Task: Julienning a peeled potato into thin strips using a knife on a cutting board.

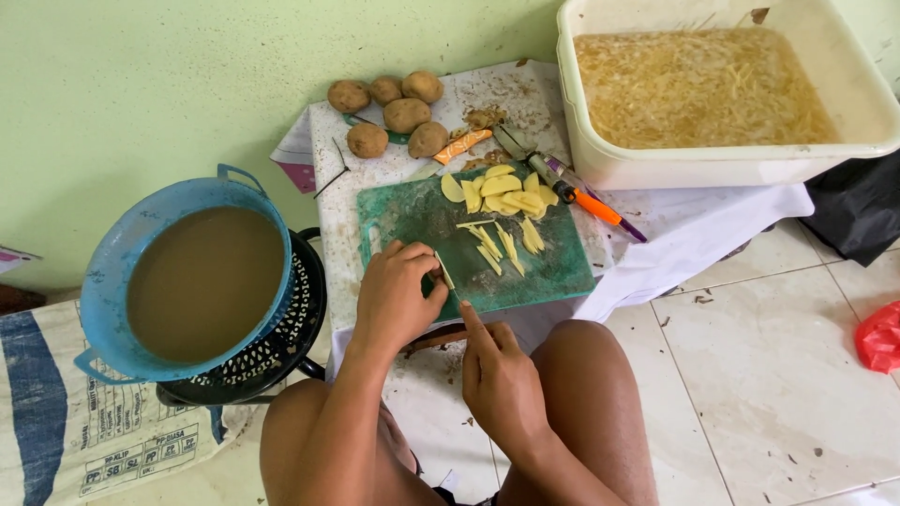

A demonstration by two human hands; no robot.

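A green cutting board (553, 267) lies on a low surface covered in white paper in front of my knees. My left hand (394, 300) is curled down at the board's near edge, pinning a small potato piece that its fingers mostly hide. My right hand (502, 379) holds a thin knife (444, 271) seen edge-on, with the index finger stretched along it and the blade right beside my left fingertips. Cut potato sticks (506, 244) lie in the middle of the board. Pale yellow potato slices (502, 192) are piled at its far edge.
Several whole brown potatoes (394, 108) sit behind the board, beside an orange-handled peeler (595, 204). A white tub (722, 169) of water and potato strips stands at the back right. On the left, a blue basin (103, 281) of murky water rests on a black perforated basket (286, 342).
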